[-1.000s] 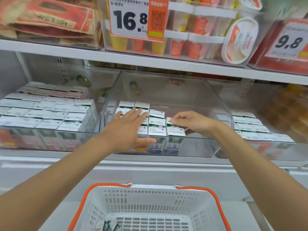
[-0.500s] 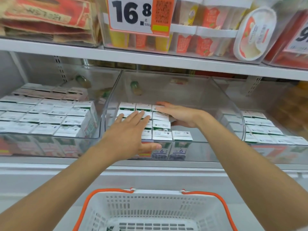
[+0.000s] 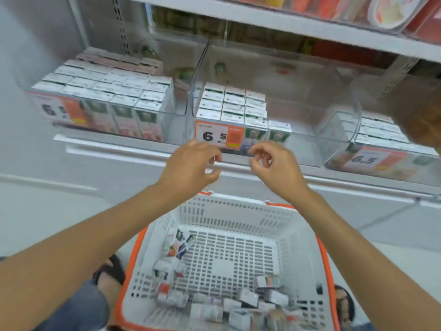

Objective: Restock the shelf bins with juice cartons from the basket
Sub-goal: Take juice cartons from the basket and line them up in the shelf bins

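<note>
L hand (image 3: pixel 191 166), R hand (image 3: pixel 274 168), both loose-curled, empty, 1 basket (image 3: pixel 238 207) w/ cartons (image 3: pixel 248 297), 3 shelf bins (image 3: pixel 303 130)

Price tag (image 3: pixel 219 137) on the middle bin (image 3: pixel 303 144): 6.5. Tag (image 3: pixel 365 160) on the right bin (image 3: pixel 334 132): 6.5. Label (image 3: pixel 57 111) on the left bin (image 3: pixel 177 108): 6, rest blurred.
</note>
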Tool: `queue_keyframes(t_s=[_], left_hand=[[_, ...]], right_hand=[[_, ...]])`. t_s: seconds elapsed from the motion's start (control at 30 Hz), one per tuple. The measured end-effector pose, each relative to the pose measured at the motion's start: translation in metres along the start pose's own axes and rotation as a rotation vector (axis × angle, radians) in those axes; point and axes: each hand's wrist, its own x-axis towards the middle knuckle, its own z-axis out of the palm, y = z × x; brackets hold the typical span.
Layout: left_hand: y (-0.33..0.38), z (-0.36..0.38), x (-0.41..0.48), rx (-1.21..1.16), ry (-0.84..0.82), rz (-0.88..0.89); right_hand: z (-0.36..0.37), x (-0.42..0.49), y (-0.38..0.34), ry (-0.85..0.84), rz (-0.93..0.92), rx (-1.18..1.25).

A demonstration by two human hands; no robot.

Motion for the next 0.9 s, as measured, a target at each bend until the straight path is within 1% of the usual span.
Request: queue_keyframes(t_s=[0.07,0.13,0.2,0.27,0.33,0.4,0.47,0.53,0.6,0.67,0.77,0.83,0.9], left_hand=[[-0.021,0.023,-0.04,0.002,-0.173,-0.106],[-0.049,0.044,-0.082,-0.031,-0.335,-0.17],[-0.077,0.056,-0.116,-0.134,-0.416,-0.239],[-0.102,0.062,-0.137,-0.194,-0.401,-0.31],[-0.121,0.067,-0.152,-0.215,-0.368,-0.403],[-0.133,0.071,-0.16,-0.226,-0.349,-0.464],[-0.14,0.078,-0.166,-0.223,-0.343,-0.49],[-0.143,0.082,-0.168,-0.217,-0.341,-0.486],[-0.143,0.084,-0.165,-0.231,-0.336,-0.49],[-0.141,0.086,-0.16,-0.312,-0.316,-0.512],[-0.133,0.087,-0.149,-0.524,-0.307,-0.582],[-0.128,0.085,-0.139,-0.686,-0.418,-0.652],[-0.127,0.081,-0.13,-0.768,-0.566,-0.681]], right_hand=[[0.039,-0.039,0.013,-0.227,0.123,0.0],[0.081,-0.077,0.03,-0.436,0.247,0.047],[0.124,-0.109,0.045,-0.597,0.359,0.094],[0.165,-0.131,0.049,-0.693,0.479,0.161],[0.204,-0.145,0.044,-0.741,0.572,0.29],[0.242,-0.156,0.035,-0.819,0.585,0.333],[0.28,-0.169,0.024,-0.896,0.575,0.265],[0.306,-0.187,0.012,-0.837,0.571,0.215],[0.312,-0.199,0.006,-0.749,0.577,0.274],[0.299,-0.194,0.007,-0.699,0.597,0.357],[0.261,-0.156,0.013,-0.652,0.58,0.391],[0.232,-0.123,0.008,-0.617,0.539,0.516],[0.209,-0.096,0.003,-0.641,0.489,0.69]])
